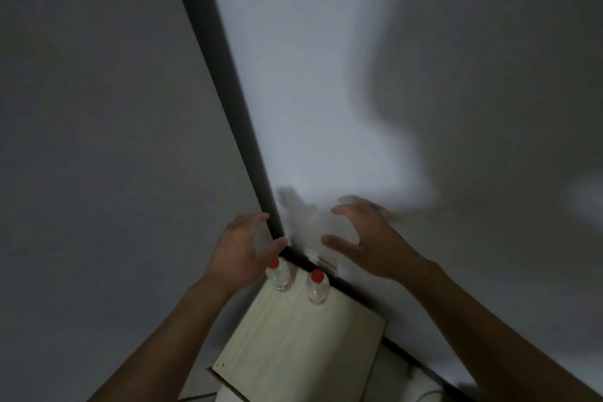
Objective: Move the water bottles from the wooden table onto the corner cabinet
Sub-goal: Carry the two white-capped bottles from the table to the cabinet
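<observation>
Two clear water bottles with red caps stand upright at the far end of a pale wooden cabinet top (pixel 293 336) set in the room corner: the left bottle (pixel 279 275) and the right bottle (pixel 317 286). My left hand (pixel 243 246) hovers just above and left of the left bottle, fingers spread and empty. My right hand (pixel 365 240) hangs above and right of the right bottle, fingers loosely curved, holding nothing. Both hands are apart from the bottles and slightly blurred.
Grey walls meet in a dark vertical corner strip (pixel 228 81) right behind the bottles. A dark baseboard line (pixel 408 352) runs along the right wall beside the cabinet. Pale floor (pixel 195 396) shows at the bottom.
</observation>
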`<state>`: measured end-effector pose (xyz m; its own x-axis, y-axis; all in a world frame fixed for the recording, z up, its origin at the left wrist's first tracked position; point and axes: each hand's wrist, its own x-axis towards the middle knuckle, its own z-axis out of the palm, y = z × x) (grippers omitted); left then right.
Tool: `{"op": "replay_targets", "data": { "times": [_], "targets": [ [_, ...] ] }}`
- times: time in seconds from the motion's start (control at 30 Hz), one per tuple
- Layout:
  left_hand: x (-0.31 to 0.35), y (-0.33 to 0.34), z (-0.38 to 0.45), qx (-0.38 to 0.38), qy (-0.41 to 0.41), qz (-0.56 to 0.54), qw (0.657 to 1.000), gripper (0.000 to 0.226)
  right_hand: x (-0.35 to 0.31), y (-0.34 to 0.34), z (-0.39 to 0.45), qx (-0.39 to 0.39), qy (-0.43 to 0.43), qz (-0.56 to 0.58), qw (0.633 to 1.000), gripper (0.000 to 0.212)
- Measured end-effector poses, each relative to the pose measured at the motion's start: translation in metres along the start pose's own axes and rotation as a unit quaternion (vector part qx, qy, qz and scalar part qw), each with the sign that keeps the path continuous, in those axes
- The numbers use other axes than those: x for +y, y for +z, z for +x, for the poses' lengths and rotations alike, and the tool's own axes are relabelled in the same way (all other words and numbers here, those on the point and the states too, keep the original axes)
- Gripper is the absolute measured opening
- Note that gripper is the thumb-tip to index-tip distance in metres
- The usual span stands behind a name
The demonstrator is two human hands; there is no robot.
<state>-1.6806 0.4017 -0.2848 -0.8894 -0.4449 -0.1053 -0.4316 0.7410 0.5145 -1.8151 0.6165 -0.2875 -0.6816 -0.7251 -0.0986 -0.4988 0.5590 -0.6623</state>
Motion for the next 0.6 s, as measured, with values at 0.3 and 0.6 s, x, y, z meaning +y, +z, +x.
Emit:
{"op": "replay_targets", "data": {
  "times": [0.3, 0.6],
  "targets": [
    [0.067, -0.030, -0.009, -0.029, 0.075, -0.025, 0.996, 0.062, -0.032, -0.073, -0.058, 0.122, -0.013, -0.013, 0.992, 0.077],
    [0.120, 0.004, -0.030, -0.125, 0.233, -0.050, 0.963, 0.070, -0.064, -0.090, -0.162, 0.167, 0.159, -0.106, 0.967, 0.075]
  ]
}}
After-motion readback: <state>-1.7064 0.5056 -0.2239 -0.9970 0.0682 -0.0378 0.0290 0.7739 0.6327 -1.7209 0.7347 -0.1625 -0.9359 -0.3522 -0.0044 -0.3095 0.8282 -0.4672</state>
